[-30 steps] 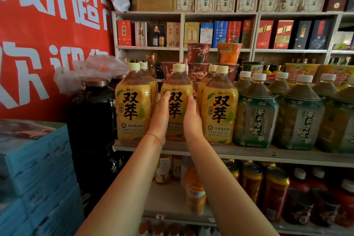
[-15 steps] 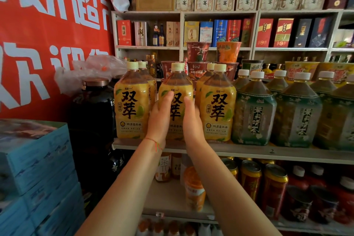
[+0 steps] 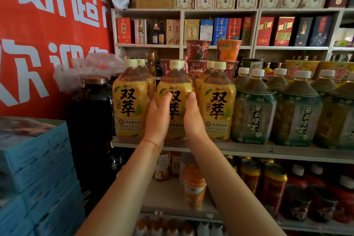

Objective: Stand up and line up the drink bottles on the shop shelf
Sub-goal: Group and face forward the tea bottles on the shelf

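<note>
Both hands grip one bottle: our left hand (image 3: 157, 117) and right hand (image 3: 193, 119) curl round the middle yellow bottle (image 3: 175, 86); it stands upright on the shelf (image 3: 268, 151) edge, between two matching bottles; we judge it full, heavy, smooth-labelled; best held low at its sides.

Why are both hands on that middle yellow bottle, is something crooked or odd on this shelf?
Nothing is spilled or damaged. The middle yellow bottle, held between the left hand and right hand, stands upright. The one oddity: a crumpled plastic bag draped over the dark jar left of the shelf.
</note>
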### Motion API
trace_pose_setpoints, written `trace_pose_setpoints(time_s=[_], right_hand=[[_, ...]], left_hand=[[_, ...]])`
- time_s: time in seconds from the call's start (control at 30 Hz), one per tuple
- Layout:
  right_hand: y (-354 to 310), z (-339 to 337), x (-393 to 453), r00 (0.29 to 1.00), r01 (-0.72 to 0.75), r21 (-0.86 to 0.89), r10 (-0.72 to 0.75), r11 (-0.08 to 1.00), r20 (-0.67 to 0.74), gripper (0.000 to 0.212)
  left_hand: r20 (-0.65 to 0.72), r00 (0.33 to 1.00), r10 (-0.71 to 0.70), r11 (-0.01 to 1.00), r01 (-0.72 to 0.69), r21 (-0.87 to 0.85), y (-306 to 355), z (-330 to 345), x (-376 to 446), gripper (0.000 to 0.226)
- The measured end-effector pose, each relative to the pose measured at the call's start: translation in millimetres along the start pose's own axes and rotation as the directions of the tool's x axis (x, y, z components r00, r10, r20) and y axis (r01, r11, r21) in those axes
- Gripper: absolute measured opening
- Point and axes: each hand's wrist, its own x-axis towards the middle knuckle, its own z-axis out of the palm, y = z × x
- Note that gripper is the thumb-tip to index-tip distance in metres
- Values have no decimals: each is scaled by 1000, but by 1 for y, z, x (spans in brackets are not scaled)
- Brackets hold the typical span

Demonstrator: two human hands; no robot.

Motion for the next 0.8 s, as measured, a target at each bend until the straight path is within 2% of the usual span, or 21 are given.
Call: trace_pose_setpoints(time_s=[0.07,0.13,0.17,0.23,0.27,0.3,0.33,0.4,0.53,0.63,0.7,0.8], right_hand=[[0,1,2,1000,25,-13,-25,1000,-3,67],[3,1,2,998,66,-24,-66,998,-8,63],[4,1,1,996,85,-25,-85,996,-12,62],[7,2,0,994,105,-24,-106,994,-18,60],[8,2,0,994,104,-25,-104,994,-19,61],[9,2,1,995,96,-22,-96,995,-21,62],[10,3,1,996,84,-17,-84,996,-24,63],[10,3,2,998,63,4,-63,998,-20,64],[8,3,6,1000,-20,51,19,999,24,61],[6,7,15,990,-139,78,136,987,44,79],[3,10,24,985,-171,110,170,979,26,78],[-1,12,38,971,-231,199,240,952,-19,71]], left_hand=[[-21,991,132,986,-129,107,6,2,-3,45],[11,943,332,897,-319,305,15,3,-1,66],[56,890,453,797,-433,421,22,3,5,69],[207,761,615,507,-583,635,38,3,26,64],[289,733,616,380,-597,706,50,3,36,62],[357,742,567,298,-589,751,59,3,45,62],[402,762,507,263,-581,770,67,3,51,60],[437,778,453,262,-584,768,72,2,56,53],[401,734,548,220,-589,778,69,-4,56,40],[384,743,548,215,-569,794,70,-13,60,37],[396,736,550,209,-580,788,71,-20,64,36],[422,685,594,159,-614,773,73,-25,70,32]])
